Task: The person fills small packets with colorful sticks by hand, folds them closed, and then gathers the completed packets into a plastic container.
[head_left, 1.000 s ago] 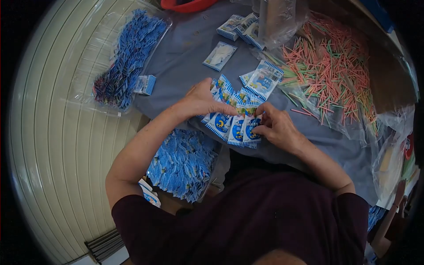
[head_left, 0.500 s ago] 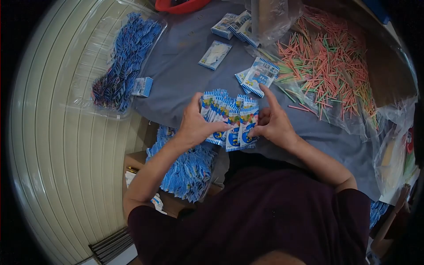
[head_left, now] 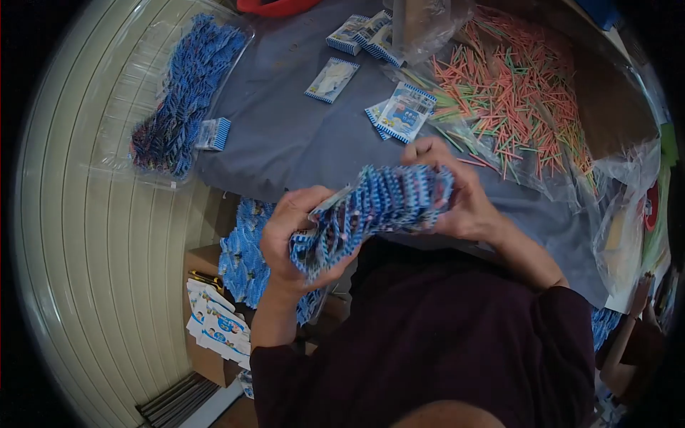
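Note:
A long stack of blue-and-white striped packets (head_left: pixel 378 203) spans both hands, its crimped edges facing up. My left hand (head_left: pixel 289 239) is wrapped round the stack's left end, thumb below and fingers above. Around the right end, my right hand (head_left: pixel 464 196) has its fingers curled. Beyond the hands, two flat packets (head_left: pixel 404 114) overlap on the grey cloth (head_left: pixel 285 107). Another packet (head_left: pixel 332 79) lies further up, near a small group of packets (head_left: pixel 357 34). One packet (head_left: pixel 212 134) rests beside the tray at the left.
A clear tray (head_left: pixel 128 107) holds rows of striped packets. Pink and green sticks (head_left: pixel 521 100) lie heaped on clear plastic at the right. Below the table edge are more packets (head_left: pixel 242 264) and a cardboard box (head_left: pixel 207 360) with printed cartons. Another person's arm (head_left: pixel 628 342) shows at lower right.
The packets, earlier held with their printed faces up, are now turned edge-up in a long stack. My hands have moved apart and tilted. The whole view has shifted slightly.

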A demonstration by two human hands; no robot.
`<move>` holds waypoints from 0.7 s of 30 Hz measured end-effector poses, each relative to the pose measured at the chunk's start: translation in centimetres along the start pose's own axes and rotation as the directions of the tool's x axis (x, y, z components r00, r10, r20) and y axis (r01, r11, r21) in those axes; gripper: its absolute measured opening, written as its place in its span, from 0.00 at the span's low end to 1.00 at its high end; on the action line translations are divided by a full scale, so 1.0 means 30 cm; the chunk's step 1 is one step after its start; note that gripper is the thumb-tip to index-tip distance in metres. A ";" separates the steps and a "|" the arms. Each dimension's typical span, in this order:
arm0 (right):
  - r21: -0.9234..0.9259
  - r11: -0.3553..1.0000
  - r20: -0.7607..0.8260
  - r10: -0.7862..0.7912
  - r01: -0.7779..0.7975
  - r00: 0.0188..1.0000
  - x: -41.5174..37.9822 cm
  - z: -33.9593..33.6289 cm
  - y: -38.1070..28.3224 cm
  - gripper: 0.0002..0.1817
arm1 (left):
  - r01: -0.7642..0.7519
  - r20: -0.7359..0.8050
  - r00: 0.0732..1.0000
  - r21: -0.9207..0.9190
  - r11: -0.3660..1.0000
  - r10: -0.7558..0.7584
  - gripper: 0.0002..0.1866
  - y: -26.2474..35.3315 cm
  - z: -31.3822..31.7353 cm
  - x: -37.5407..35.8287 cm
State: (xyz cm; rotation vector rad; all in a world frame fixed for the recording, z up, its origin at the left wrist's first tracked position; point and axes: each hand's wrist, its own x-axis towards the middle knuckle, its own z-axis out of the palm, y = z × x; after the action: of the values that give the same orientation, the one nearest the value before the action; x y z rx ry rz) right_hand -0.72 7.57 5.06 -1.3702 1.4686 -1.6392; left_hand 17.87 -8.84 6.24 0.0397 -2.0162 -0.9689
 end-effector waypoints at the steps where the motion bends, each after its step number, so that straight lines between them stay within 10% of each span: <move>1: 0.003 0.996 -0.031 -0.093 0.093 0.995 0.018 -0.020 -0.041 0.27 | -0.136 0.071 0.989 0.044 0.990 0.132 0.21 0.032 -0.004 0.058; 4: 0.672 0.738 0.039 -0.121 0.064 0.992 0.001 -0.066 -0.026 0.32 | -0.213 0.156 0.956 -0.209 0.954 0.248 0.26 -0.019 0.046 0.146; 6: 0.491 0.869 0.055 -0.097 0.058 0.994 -0.025 -0.117 0.020 0.44 | -0.340 0.123 0.913 -0.301 0.891 0.390 0.45 -0.131 0.113 0.127; 8: 0.099 0.990 0.080 0.089 -0.097 0.993 -0.070 -0.177 0.118 0.55 | 0.056 0.146 0.989 -0.493 0.868 0.019 0.42 -0.208 0.203 0.035; 10: -0.368 0.924 0.163 0.179 -0.109 0.970 -0.095 -0.193 0.194 0.54 | 0.283 0.424 0.895 -0.292 0.914 -0.141 0.45 -0.310 0.186 -0.003; 17: -0.159 0.978 0.093 0.151 -0.135 0.984 -0.076 -0.196 0.206 0.57 | 0.174 0.528 0.844 -0.111 0.979 -0.090 0.55 -0.356 0.164 0.042; 19: -0.115 0.986 0.087 0.133 -0.122 0.987 -0.063 -0.194 0.217 0.57 | 0.498 0.535 0.797 -0.322 0.805 -0.280 0.58 -0.352 0.170 0.027; 21: -0.148 0.983 0.119 0.126 -0.108 0.985 -0.042 -0.196 0.213 0.57 | 0.496 0.490 0.821 -0.358 0.791 -0.293 0.60 -0.358 0.169 0.010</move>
State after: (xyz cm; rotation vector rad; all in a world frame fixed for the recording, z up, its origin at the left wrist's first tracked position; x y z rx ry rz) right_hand -7.12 9.31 -0.70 -1.4081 1.5827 -1.3716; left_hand 10.64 -13.29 -2.08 0.0017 -2.1262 -1.8715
